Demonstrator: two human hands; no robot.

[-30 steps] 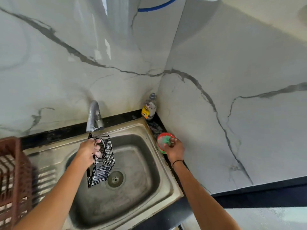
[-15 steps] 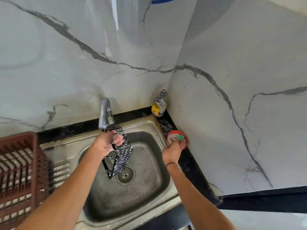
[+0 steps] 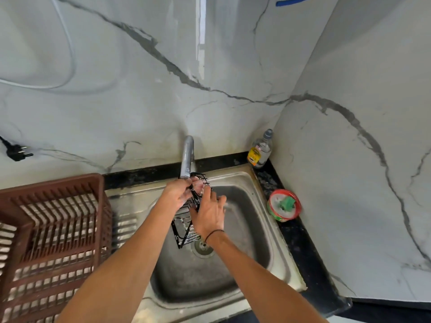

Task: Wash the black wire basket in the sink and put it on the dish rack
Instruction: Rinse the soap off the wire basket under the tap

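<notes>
Basket: the black wire basket [image 3: 186, 226] hangs tilted over the bowl of the stainless-steel sink [image 3: 242, 252], its upper end just under the spout of the grey metal tap [image 3: 187, 159], presumably so that water and run-off fall into the bowl.
Left hand: the left hand [image 3: 178, 194] grips the basket's upper rim with curled fingers, holding it off the sink floor and steady for scrubbing.
Right hand: the right hand [image 3: 208, 215] lies against the basket's side, fingers fairly straight and spread; whether it carries soap or a scrubber cannot be told.
Water: a stream from the tap cannot be made out.
Soap: the round red tub with a green scrubber [image 3: 284, 205] sits on the black counter [image 3: 300, 248] beside the sink's right rim, within the right hand's reach.
Destination: the brown plastic dish rack [image 3: 53, 241] stands to the left of the sink, near the holding hand.
Stage: judged as washing; transfer to the rack not yet done.
</notes>
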